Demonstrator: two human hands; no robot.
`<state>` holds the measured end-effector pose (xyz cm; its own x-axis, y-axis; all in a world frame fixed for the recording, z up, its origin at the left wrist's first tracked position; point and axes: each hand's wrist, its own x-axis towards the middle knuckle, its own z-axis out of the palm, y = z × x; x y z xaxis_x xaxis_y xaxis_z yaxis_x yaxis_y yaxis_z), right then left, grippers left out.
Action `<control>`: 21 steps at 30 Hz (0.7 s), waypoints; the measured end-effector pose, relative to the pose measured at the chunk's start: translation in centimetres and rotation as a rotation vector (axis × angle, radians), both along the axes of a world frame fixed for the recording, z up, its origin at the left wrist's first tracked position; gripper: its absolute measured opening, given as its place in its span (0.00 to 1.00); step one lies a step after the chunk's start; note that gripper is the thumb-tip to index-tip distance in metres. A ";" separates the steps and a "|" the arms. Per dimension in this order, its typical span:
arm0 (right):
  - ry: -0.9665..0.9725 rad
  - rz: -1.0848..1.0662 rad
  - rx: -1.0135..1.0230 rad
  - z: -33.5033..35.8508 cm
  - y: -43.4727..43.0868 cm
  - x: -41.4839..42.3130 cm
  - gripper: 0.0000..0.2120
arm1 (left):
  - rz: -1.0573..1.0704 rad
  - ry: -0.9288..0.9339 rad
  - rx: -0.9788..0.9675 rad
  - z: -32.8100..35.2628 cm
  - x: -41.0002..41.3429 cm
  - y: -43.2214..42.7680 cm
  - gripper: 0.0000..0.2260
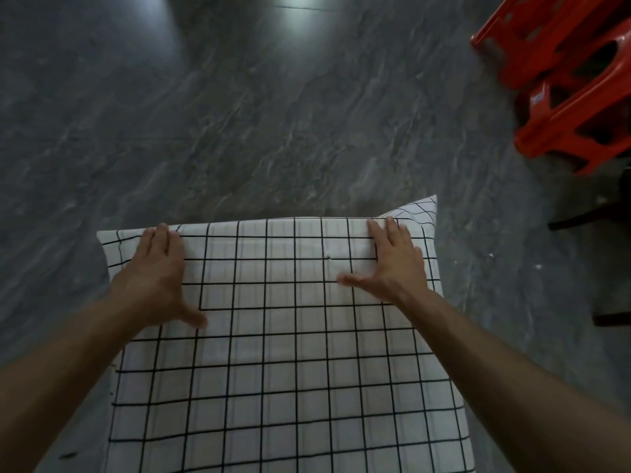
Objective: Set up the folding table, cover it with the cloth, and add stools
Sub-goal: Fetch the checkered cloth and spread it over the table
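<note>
The step in hand looks like smoothing the checked cloth (280,370) over the folding table, which is hidden beneath it. To do it well, the left hand (155,268) should sweep outward toward the far left corner, where the fabric droops over the edge. The right hand (396,261) should do the same toward the far right corner, where a flap of cloth kicks up and looks unsettled. Pressing lightly with flat palms, not fingertips, should keep the thin fabric from bunching. The black grid lines give a ready check: they should run parallel to the table's edges, and the overhang should match on both sides.

The left hand lies palm down on the cloth near its far edge, fingers straight and close together, thumb spread toward the middle, gripping nothing. The cloth runs from that far edge back toward the person and out of the bottom of the view. The right hand mirrors the left, flat and extended, thumb pointing inward, fingertips at the far edge, nothing held. Both forearms reach forward, nearly straight.

The red plastic stools (563,80) lie stacked and tilted on the grey floor (239,114) at the far right, well apart from the table, not yet placed.
</note>
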<state>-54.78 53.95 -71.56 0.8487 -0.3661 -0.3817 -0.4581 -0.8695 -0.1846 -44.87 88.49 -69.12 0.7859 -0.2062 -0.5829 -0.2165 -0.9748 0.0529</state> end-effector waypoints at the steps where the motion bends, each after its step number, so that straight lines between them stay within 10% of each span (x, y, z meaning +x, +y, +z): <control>1: 0.010 -0.010 -0.003 0.0 -0.4 -0.3 0.61 | 0.002 0.002 0.010 0.2 0.0 -0.2 0.74; 21: 0.081 -0.047 0.079 0.3 -2.6 0.0 0.69 | 0.086 0.033 -0.005 1.5 -0.3 -1.5 0.73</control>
<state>-54.78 51.37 -71.29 0.7964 -0.3710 -0.4776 -0.5144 -0.8308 -0.2124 -45.16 86.97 -67.67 0.7811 -0.1417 -0.6081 -0.1303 -0.9895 0.0631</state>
